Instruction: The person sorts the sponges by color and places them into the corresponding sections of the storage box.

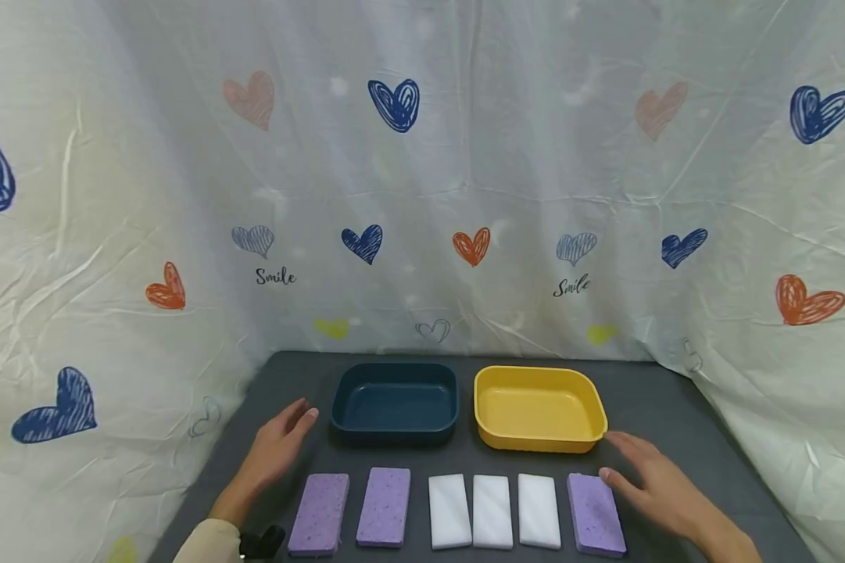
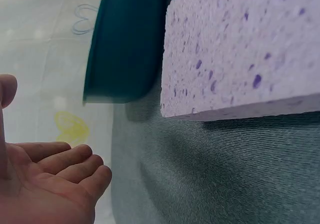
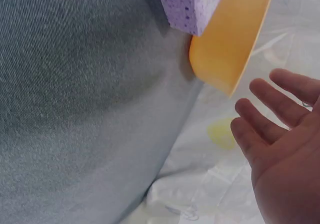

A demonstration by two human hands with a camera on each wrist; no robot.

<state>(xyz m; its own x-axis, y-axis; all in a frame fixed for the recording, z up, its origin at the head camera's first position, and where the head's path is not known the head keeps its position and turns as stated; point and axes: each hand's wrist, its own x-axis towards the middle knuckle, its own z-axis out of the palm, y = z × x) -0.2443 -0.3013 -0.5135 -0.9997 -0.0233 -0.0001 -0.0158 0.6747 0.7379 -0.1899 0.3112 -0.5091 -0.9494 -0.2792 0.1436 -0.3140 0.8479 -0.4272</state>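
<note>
My left hand [image 1: 276, 446], fingers extended, hovers left of the dark blue tray [image 1: 395, 435] and above the leftmost purple sponge [image 1: 320, 514]. In the left wrist view its palm faces inward with nothing held. My right hand [image 1: 650, 485] is likewise empty, its fingers relaxed and near the right corner of the yellow tray [image 1: 540, 442]. Its thumb overlaps the top of the right purple sponge [image 1: 596, 516] in the head view. Between the hands lie another purple sponge [image 1: 384, 507] and three white sponge blocks, the left [image 1: 449, 512], middle [image 1: 492, 512] and right [image 1: 538, 511].
Both trays stand side by side toward the back of the dark grey table [image 1: 288, 379], behind the row of sponges. A white curtain [image 1: 422, 188] printed with hearts hangs behind the table and along both sides. The left wrist wears a black band [image 1: 262, 543].
</note>
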